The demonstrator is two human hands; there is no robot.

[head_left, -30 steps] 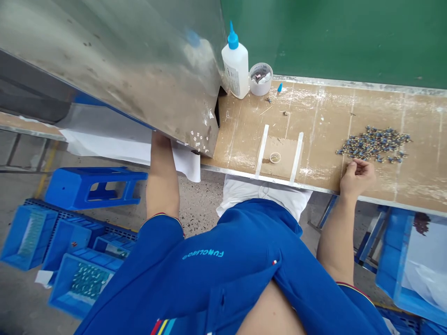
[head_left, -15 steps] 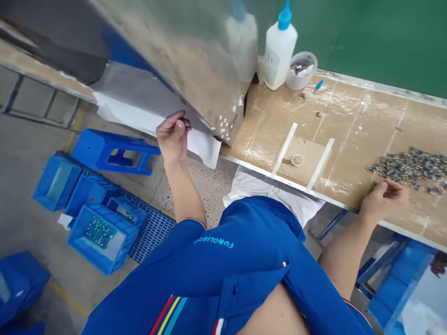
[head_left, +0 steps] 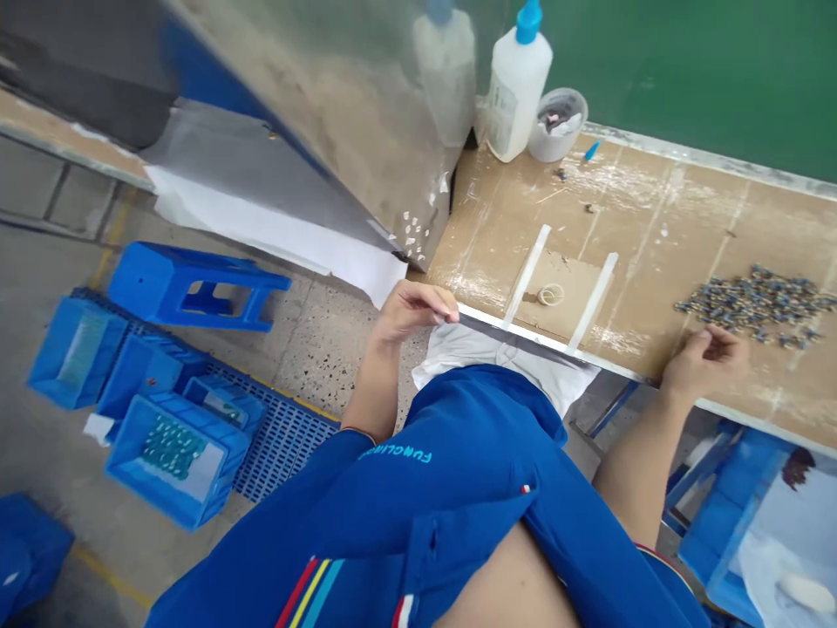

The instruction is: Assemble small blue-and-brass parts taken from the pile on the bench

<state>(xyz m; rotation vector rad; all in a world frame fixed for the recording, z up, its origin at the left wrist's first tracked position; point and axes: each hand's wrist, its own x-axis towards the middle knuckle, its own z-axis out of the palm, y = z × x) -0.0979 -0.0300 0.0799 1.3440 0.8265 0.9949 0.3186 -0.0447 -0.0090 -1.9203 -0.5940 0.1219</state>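
Observation:
My left hand (head_left: 418,311) is at the front edge of the brown-covered table (head_left: 644,323), fingers pinched together. Whatever is between its fingertips, if anything, is too small to make out. At the right, my right hand (head_left: 706,362) rests at the near side of a pile of small brass-and-blue metal parts (head_left: 762,301). Its thumb and fingers are curled together, and their tips give no view of anything held. Between the hands, a thin pale ring (head_left: 551,295) lies on a cardboard patch (head_left: 575,283) flanked by two white tape strips (head_left: 527,277).
A white squeeze bottle (head_left: 520,92) and a small tub (head_left: 557,126) stand at the back beside a grey metal panel (head_left: 392,148). A blue cap (head_left: 592,151) lies nearby. Left on the floor are a blue stool (head_left: 189,283) and several blue bins (head_left: 176,458).
My left hand has come rightward and down from beside the metal panel to the table's front edge. My right hand stays by the metal parts, and the view has shifted slightly.

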